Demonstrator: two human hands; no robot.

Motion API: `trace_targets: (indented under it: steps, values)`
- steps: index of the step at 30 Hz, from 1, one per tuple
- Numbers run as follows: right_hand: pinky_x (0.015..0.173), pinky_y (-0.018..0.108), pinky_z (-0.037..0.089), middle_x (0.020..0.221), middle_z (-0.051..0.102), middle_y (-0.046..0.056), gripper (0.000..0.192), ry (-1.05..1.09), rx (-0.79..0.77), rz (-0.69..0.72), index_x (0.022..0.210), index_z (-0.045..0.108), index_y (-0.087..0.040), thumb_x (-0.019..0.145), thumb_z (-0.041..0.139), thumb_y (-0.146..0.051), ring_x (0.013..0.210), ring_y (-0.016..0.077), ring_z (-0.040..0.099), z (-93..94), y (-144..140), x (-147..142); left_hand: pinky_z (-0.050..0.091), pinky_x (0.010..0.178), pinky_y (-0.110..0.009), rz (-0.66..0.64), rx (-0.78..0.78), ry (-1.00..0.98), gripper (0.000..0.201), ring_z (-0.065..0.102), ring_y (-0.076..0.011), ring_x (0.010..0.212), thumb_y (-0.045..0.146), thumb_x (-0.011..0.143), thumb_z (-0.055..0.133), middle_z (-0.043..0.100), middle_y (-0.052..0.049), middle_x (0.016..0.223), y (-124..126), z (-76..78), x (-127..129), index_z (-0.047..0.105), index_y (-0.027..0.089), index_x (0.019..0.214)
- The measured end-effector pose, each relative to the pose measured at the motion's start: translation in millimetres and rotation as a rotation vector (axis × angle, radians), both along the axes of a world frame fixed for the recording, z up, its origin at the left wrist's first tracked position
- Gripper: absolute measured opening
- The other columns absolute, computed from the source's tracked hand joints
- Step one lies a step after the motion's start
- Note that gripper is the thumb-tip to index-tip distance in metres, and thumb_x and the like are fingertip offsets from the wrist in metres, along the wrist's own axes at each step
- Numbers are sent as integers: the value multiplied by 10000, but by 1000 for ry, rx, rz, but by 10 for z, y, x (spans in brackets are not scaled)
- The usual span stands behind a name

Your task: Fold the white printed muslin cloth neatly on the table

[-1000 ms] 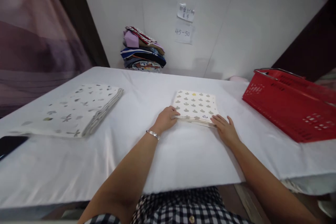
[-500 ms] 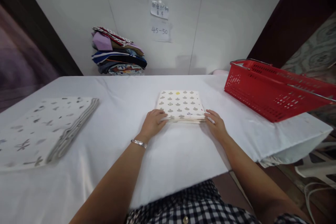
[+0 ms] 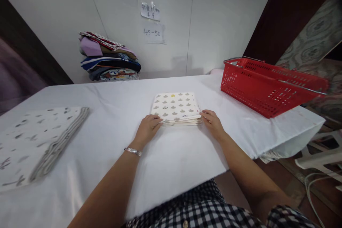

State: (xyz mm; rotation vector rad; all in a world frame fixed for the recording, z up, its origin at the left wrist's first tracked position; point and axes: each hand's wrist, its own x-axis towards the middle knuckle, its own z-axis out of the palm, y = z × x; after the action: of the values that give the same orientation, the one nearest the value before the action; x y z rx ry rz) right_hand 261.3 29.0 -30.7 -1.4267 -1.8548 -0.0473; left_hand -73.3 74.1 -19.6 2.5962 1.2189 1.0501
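A white cloth (image 3: 175, 107) with a pattern of small grey boat-like shapes lies folded into a layered rectangle on the white-covered table (image 3: 176, 160). At its near left corner my left hand (image 3: 148, 127), with a silver bracelet on the wrist, has its fingers closed on the edge. My right hand (image 3: 213, 124) pinches the near right corner between thumb and fingers. The cloth's near edge is slightly raised at the top layer, and its lower layers show below.
To the left lies a larger folded white cloth (image 3: 34, 139) with grey plant-like prints. A stack of folded fabrics (image 3: 109, 58) stands by the wall at the back left. A red basket (image 3: 256, 89) with metal handles sits at the right; a white plastic chair (image 3: 317, 155) is below the table edge.
The view has shifted, so table, basket and cloths appear moved left. Both hands stay at the near corners of the boat-patterned cloth, whose near edge looks slightly more lifted at the right.
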Motion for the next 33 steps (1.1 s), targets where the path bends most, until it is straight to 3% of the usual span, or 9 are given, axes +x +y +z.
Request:
trace_targets:
  steps: [5,10,16,24,28,33]
  values:
    - [781,331,475,1057,578,59,287,-75,16,-107,1061,664,-266,902,425,-264,950,194,525,49,28,-45,466,880,-405,1,8,-24,205,546,-214,990,298,861,509,645,-39,1000,-1,2,9,682,254,963]
    - [740,297,459,874,629,30,284,-105,-155,-34,1070,659,-243,888,440,-245,868,185,569,53,-53,-32,465,888,-399,14,-4,-19,210,545,-214,1002,310,860,511,645,-36,1008,-5,-5,5,685,255,964]
    - [730,300,457,852,636,21,289,-73,-209,-38,1081,648,-250,881,438,-243,831,178,586,56,-86,-33,458,898,-386,20,-8,-24,199,542,-204,1009,305,863,512,641,-28,1015,-8,-5,2,679,256,962]
    - [949,441,386,1240,536,103,311,-189,52,55,1148,598,-210,868,465,-231,1162,253,453,77,-74,-138,430,911,-405,45,58,22,226,530,-218,1059,315,863,526,621,-59,1087,-33,-15,47,649,231,1032]
    - [963,426,361,1162,597,81,287,-227,61,180,1154,577,-221,895,456,-239,1145,236,475,78,-30,-284,400,943,-407,43,108,30,274,519,-217,1085,334,870,524,599,-72,1143,-70,-19,197,618,224,1103]
    - [865,383,391,1009,646,64,255,-238,30,167,1041,636,-227,923,410,-216,949,205,554,59,47,-356,411,913,-392,-1,59,85,244,545,-201,1003,291,904,464,630,-56,1065,-69,-3,331,642,225,1056]
